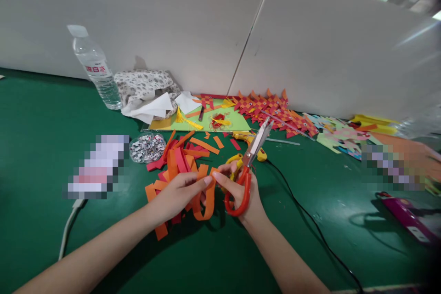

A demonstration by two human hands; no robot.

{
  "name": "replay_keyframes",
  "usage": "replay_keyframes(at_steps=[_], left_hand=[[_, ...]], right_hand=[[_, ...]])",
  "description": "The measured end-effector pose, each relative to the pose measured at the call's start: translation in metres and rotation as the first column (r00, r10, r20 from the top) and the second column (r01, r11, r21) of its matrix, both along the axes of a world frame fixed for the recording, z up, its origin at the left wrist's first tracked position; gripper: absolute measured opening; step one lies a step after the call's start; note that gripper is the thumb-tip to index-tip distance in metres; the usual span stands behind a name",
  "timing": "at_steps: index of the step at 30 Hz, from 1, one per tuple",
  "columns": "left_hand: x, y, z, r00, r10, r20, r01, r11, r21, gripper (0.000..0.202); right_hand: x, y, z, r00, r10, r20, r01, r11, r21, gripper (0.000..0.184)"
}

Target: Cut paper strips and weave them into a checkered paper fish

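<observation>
My left hand (181, 190) pinches an orange strip (207, 212), which hangs bent in a U-shaped loop between my two hands. My right hand (251, 200) has its thumb and fingertip closed on the strip's other end. Hooked in the same right hand are scissors (247, 181) with orange-red handles, their blades pointing up and away. Under and beside my left hand lies a pile of orange and red strips (179, 158). A yellow glue gun (262, 155), its black cord running to the lower right, lies partly hidden behind my right hand and the scissors.
A bag of googly eyes (148, 147) sits left of the pile, near a blurred phone (98, 165) on a cable. Behind stand a water bottle (96, 73) and a patterned pouch (148, 85). Woven red-orange fish (265, 108) line the wall. A purple power strip (406, 218) lies right.
</observation>
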State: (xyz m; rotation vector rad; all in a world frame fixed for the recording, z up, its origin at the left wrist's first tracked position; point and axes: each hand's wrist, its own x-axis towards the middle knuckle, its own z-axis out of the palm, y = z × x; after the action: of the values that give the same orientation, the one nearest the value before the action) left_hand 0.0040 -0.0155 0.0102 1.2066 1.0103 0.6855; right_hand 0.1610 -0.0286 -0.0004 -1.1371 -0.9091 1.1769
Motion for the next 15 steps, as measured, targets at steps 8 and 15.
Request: replay_keyframes(at_steps=[8, 15], left_hand=[[0.000, -0.004, -0.001, 0.965, -0.199, 0.169, 0.210, 0.976, -0.049, 0.016], [0.001, -0.002, -0.008, 0.935, -0.326, 0.140, 0.334, 0.942, -0.035, 0.029]], right_hand=[[-0.006, -0.002, 0.000, 1.000, 0.032, -0.001, -0.032, 0.999, -0.016, 0.042], [-0.006, -0.003, -0.007, 0.992, 0.107, 0.062, -0.105, 0.994, -0.036, 0.044]])
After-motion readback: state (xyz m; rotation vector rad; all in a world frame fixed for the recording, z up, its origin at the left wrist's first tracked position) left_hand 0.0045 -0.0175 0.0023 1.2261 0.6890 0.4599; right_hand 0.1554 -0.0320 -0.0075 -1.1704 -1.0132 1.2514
